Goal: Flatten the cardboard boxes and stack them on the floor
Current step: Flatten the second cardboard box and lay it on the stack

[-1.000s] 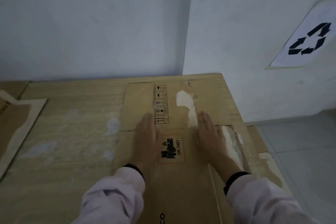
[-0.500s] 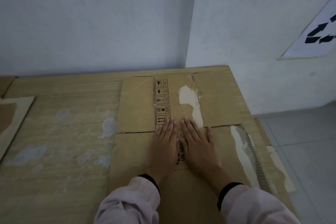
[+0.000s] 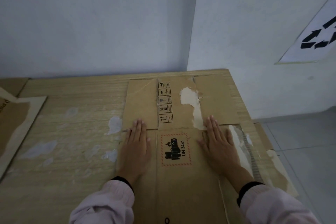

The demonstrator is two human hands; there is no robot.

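The flattened cardboard box (image 3: pixel 181 178) is plain brown, torn to off-white patches where its top layer has peeled. It carries a column of small black handling symbols (image 3: pixel 165 102) and a black battery label (image 3: pixel 176 149) reading UN 3481 inside a red dashed border. Beneath it lies a pale wood-grain sheet (image 3: pixel 72 123) with whitish blotches, possibly scuffs or tape residue. The walls (image 3: pixel 91 23) are pale blue-grey. A white paper sign (image 3: pixel 316 36) bears black recycling arrows. The sleeves (image 3: pixel 103 205) are pale pink with black cuffs.

I'm in a recycling corner: bare white walls (image 3: pixel 100 23), recycling sign (image 3: pixel 316 36), tiled floor (image 3: pixel 300 136), flattened cardboard (image 3: pixel 183 183) stacked.
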